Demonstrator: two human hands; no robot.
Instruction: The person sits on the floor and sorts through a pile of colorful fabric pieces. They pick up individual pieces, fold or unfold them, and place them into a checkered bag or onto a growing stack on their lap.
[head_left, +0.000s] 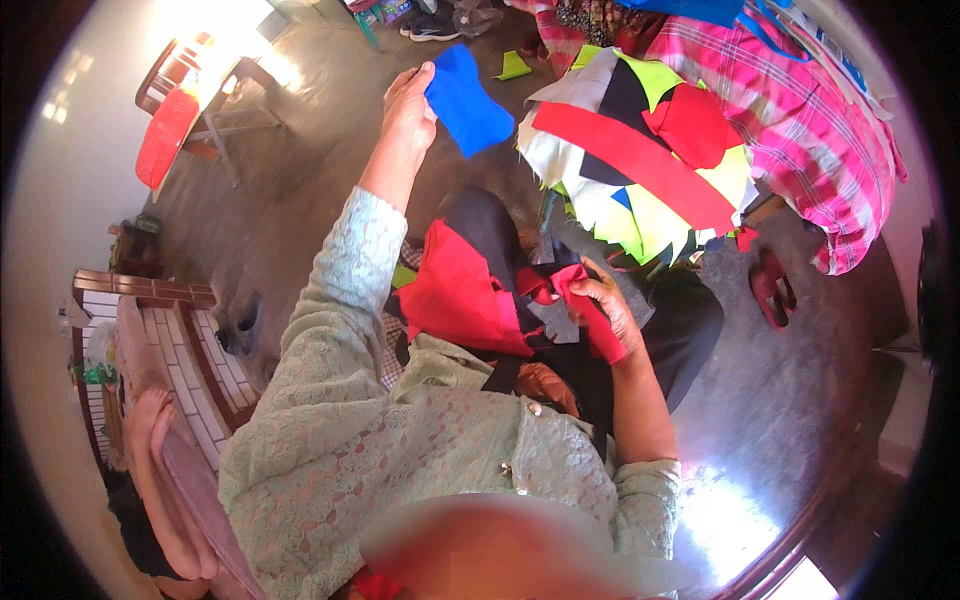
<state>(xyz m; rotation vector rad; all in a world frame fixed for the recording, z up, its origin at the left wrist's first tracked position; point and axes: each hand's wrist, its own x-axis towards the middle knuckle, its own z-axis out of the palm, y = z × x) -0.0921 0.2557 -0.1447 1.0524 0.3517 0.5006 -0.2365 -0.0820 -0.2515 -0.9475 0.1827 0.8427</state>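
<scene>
Head: L hand [408,108] out fwd

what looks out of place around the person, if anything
One thing: a yellow-green scrap lies by itself on the floor, apart from the heap of cloth pieces, so it may have been dropped. The blue piece in the left hand looks unremarkable, and I see no spill.
</scene>
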